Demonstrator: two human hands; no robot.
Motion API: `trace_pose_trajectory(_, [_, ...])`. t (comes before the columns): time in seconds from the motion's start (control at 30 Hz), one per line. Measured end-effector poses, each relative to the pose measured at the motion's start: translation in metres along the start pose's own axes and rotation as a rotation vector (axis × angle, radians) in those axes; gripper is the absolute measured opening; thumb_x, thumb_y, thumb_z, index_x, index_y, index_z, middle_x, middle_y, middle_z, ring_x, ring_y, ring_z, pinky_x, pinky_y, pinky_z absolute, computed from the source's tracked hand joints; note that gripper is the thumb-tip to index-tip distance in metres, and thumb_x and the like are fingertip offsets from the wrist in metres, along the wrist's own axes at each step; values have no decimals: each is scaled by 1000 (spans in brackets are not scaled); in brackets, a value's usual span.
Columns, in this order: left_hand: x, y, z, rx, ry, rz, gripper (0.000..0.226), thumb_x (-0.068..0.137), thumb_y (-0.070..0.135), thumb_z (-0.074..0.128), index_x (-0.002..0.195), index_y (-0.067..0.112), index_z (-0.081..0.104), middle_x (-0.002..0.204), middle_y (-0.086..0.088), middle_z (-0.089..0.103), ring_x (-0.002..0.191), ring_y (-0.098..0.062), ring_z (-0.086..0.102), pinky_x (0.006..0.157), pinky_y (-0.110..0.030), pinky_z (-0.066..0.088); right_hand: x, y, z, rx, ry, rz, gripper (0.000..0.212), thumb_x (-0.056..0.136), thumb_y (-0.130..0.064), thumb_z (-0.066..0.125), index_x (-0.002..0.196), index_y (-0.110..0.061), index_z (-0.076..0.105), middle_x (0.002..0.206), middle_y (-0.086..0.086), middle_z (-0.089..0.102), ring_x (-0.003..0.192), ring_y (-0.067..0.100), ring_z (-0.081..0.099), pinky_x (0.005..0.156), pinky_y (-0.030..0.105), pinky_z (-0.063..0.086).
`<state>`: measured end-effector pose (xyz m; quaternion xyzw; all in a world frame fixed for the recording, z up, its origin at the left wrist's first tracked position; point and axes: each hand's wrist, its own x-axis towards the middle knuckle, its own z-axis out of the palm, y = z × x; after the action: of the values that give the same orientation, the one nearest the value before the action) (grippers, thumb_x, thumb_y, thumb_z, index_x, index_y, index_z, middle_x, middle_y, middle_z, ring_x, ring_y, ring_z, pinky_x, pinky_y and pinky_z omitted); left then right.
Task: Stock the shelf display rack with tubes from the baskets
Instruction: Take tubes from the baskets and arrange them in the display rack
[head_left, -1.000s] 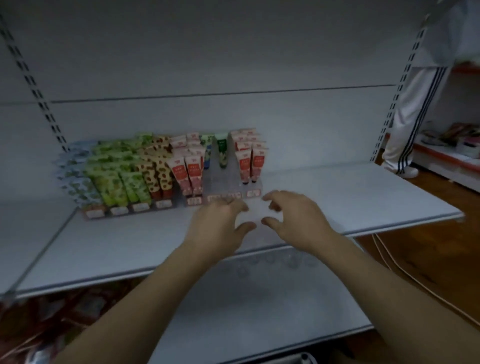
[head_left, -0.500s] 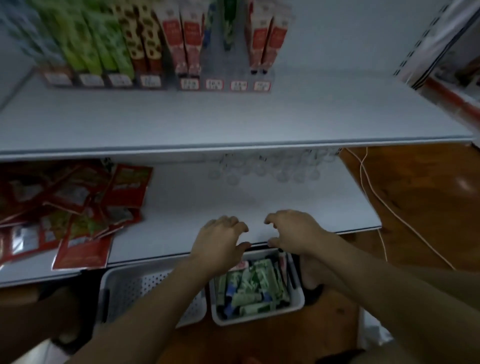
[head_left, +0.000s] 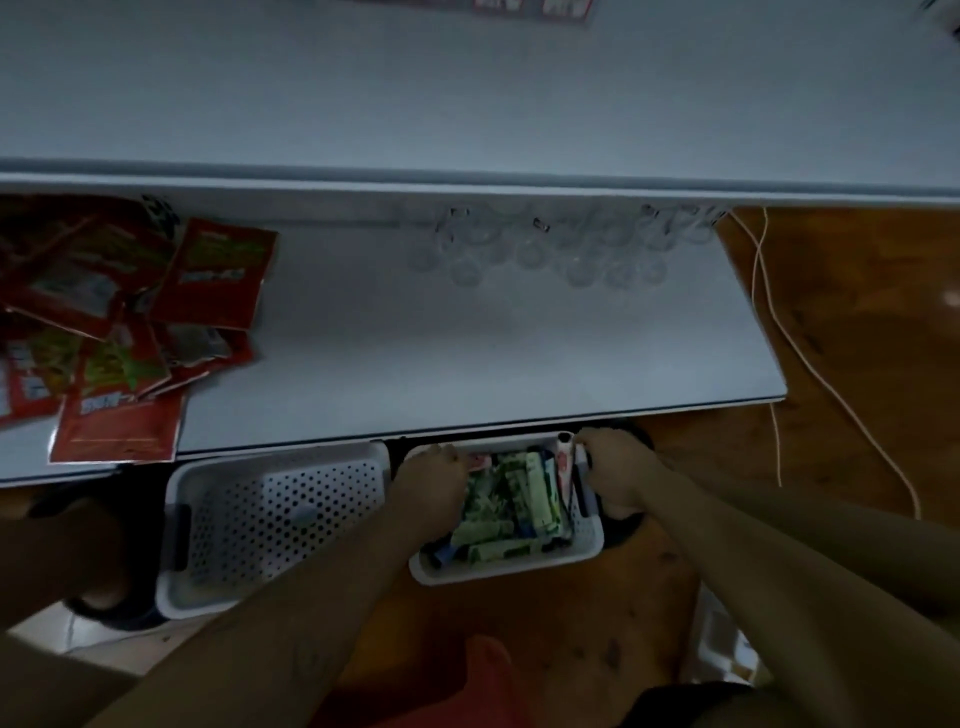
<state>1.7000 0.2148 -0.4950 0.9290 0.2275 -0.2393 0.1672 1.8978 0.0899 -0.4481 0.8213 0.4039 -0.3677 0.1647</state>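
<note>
Head camera points steeply down, and I see both bare arms reaching to a white basket (head_left: 509, 569) on the wooden floor (head_left: 857, 322) at 6 o'clock, just in front of the lower shelf's front edge. The basket is packed with tubes (head_left: 498, 512), mostly green and white and lying crisscross, with a few blue ones toward its near side.

The left hand (head_left: 434, 478) sits at the basket's 10 o'clock corner, knuckles up and fingers curled down over the tubes. I cannot tell whether it has one in its grip. The right hand (head_left: 615, 478) is at the basket's 2 o'clock side, fingers curled against the right wall. A red-and-white tube (head_left: 563, 457) stands on end just beside its fingertips. Whether this hand grips the wall, that tube or nothing, I cannot tell.

Just beside the basket, at its 9 o'clock side, stands a perforated basket (head_left: 176, 571), also white.

The lower shelf (head_left: 467, 364) fills the middle of the view. Red packets (head_left: 119, 332) lie in a loose overlapping pile at 9 o'clock. At the shelf's back, toward 1 o'clock, is a cluster of clear round containers (head_left: 545, 249), too blurred for me to identify. The upper shelf (head_left: 467, 93) spans 12 o'clock. A white cable (head_left: 789, 343) trails across the floor at 3 o'clock.
</note>
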Motion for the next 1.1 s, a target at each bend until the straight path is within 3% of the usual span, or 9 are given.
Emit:
trace_pose_trajectory(0.07, [8,6,8,22,-17,12,43,92,15,51,135,9,46,129,-13,50,113,-27,49,96,-38,45,6,-3,5,53,12,5,53,96,-9,50,145,-15,31,139,10,45,111,26,54,80,32,48])
trace_pose_trajectory(0.17, [17,7,24,-27,-26,-3,55,91,12,52,143,7,33,135,-15,45,115,-29,47,100,-39,40,12,-7,16,136,19,-22,58,97,-16,52,147,-16,24,142,11,34,103,28,55,74,30,42])
trace_pose_trajectory(0.47, [32,7,43,-47,-121,-79,65,90,15,54,147,7,24,145,-18,30,129,-37,34,110,-42,29,27,-15,38,46,151,-60,59,96,-33,53,145,-16,25,143,11,29,88,30,57,64,31,40])
trace_pose_trajectory(0.57, [30,8,47,-137,-74,-114,70,88,6,54,149,14,21,143,-18,34,127,-36,38,103,-41,38,28,-10,38,97,146,-66,46,95,-30,55,133,-14,34,128,11,40,75,27,51,60,32,38])
trace_pose_trajectory(0.7, [37,2,52,-211,-41,-70,53,92,4,44,143,8,32,123,-18,54,105,-29,54,80,-34,45,29,-1,50,211,43,-60,43,91,-17,60,125,-12,35,84,8,53,68,28,55,57,39,42])
trace_pose_trajectory(0.77, [36,4,51,-206,-31,-50,53,90,6,48,141,9,34,122,-17,55,106,-29,54,82,-36,45,29,1,55,198,-19,-69,50,91,-12,59,135,-11,35,92,10,59,74,25,56,62,38,47])
trace_pose_trajectory(0.87, [31,7,50,-62,15,-19,53,85,7,54,136,11,39,120,-14,57,107,-29,53,85,-37,42,31,2,55,128,-81,-87,38,93,-11,55,131,-10,50,120,12,58,101,28,57,84,39,50])
trace_pose_trajectory(1.0, [31,4,47,-157,98,56,30,97,12,44,124,15,56,104,-11,65,91,-21,60,76,-25,37,30,1,46,142,-49,-96,36,94,-14,55,130,-14,53,112,14,64,85,24,60,67,30,49])
trace_pose_trajectory(1.1, [32,2,33,-254,120,51,24,99,26,47,102,11,65,87,-10,67,72,-21,60,60,-28,44,24,-2,30,349,22,-105,40,92,-26,61,129,-15,51,86,4,63,60,8,49,52,17,36])
